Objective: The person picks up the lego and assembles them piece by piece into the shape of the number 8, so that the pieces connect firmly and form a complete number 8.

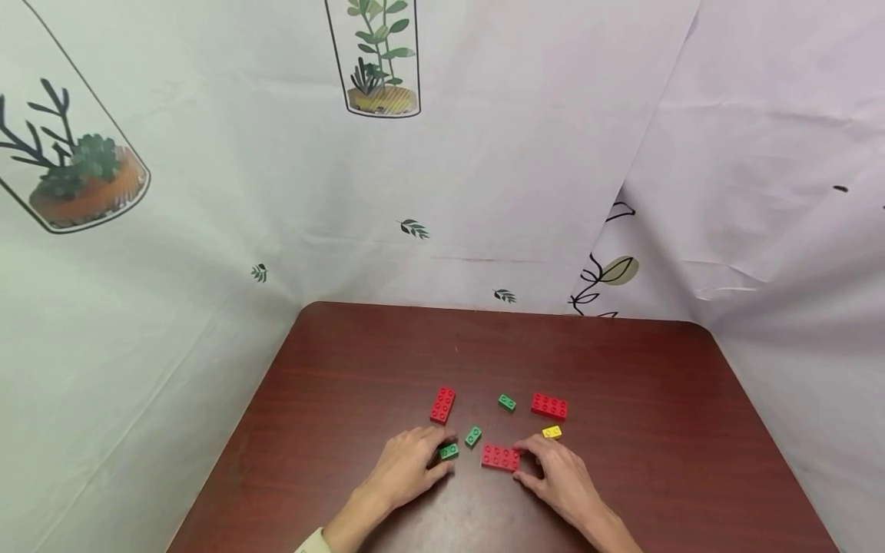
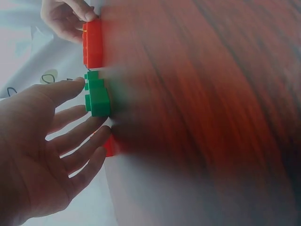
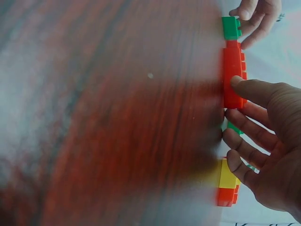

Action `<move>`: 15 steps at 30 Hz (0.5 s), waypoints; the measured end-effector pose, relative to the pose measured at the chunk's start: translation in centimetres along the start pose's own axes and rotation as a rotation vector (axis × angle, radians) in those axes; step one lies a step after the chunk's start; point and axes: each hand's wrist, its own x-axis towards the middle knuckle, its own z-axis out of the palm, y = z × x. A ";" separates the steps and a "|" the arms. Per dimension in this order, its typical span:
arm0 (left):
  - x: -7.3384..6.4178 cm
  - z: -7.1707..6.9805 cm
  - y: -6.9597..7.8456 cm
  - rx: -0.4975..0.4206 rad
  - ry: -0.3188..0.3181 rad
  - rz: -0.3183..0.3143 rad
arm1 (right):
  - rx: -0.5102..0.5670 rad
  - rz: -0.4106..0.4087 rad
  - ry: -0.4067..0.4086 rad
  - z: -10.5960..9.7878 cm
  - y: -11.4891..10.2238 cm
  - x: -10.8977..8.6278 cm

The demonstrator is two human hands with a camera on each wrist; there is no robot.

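Note:
In the head view my left hand (image 1: pixel 409 465) curves loosely around a small green brick (image 1: pixel 449 452), its thumb on the near side and fingers on the far side. The left wrist view shows those fingers (image 2: pixel 80 146) relaxed and spread. My right hand (image 1: pixel 563 476) pinches the right end of a red eight-stud brick (image 1: pixel 501 458), thumb at the near corner and index finger at the far one. From the right wrist, the thumb overlaps the side of this red brick (image 3: pixel 232 70). Between the hands lies a second green brick (image 1: pixel 473 437).
Behind the hands lie a red brick (image 1: pixel 443 405), a third green brick (image 1: pixel 507 402) and another red brick (image 1: pixel 549 407). A yellow brick (image 1: pixel 551 432) sits just beyond the right hand's fingers. The brown table (image 1: pixel 332 369) backs onto a patterned white cloth (image 1: pixel 512 192).

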 end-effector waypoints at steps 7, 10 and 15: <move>-0.1 0.4 0.0 0.006 0.014 0.010 | -0.005 -0.006 0.001 0.1 0.0 -0.1; -0.2 0.5 -0.1 0.002 0.010 0.005 | -0.004 -0.013 0.007 0.1 0.0 -0.1; -0.4 0.7 -0.1 0.003 0.012 0.007 | 0.002 -0.016 0.010 0.0 0.0 -0.1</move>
